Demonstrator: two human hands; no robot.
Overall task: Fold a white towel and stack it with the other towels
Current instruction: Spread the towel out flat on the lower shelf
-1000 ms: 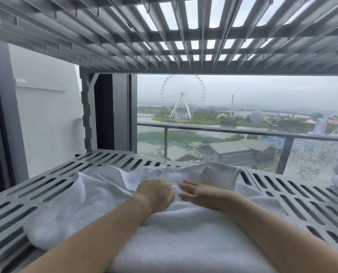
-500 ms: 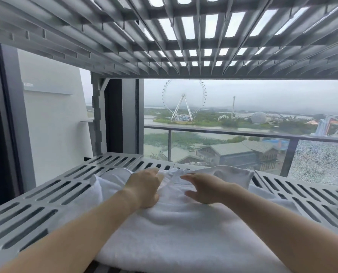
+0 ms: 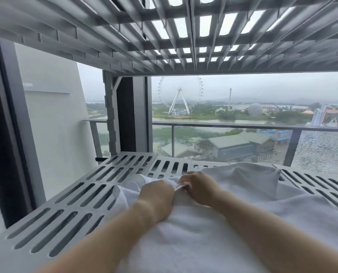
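A white towel lies spread and rumpled over the grey slotted shelf, reaching from the near edge to a raised fold at the back right. My left hand and my right hand meet near the towel's far middle. Both have curled fingers that pinch the towel's edge between them, where a thin hem shows. The fingertips are partly hidden by the cloth. No other towels show in the view.
A second slotted shelf hangs low overhead. A grey upright post stands at the back left, with a white wall beside it. Behind the shelf are a glass balcony railing and an outdoor view.
Both hands slid forward from the towel's middle to its far edge and curled round it. The camera tilted up, so the right-hand towel pile left the view.
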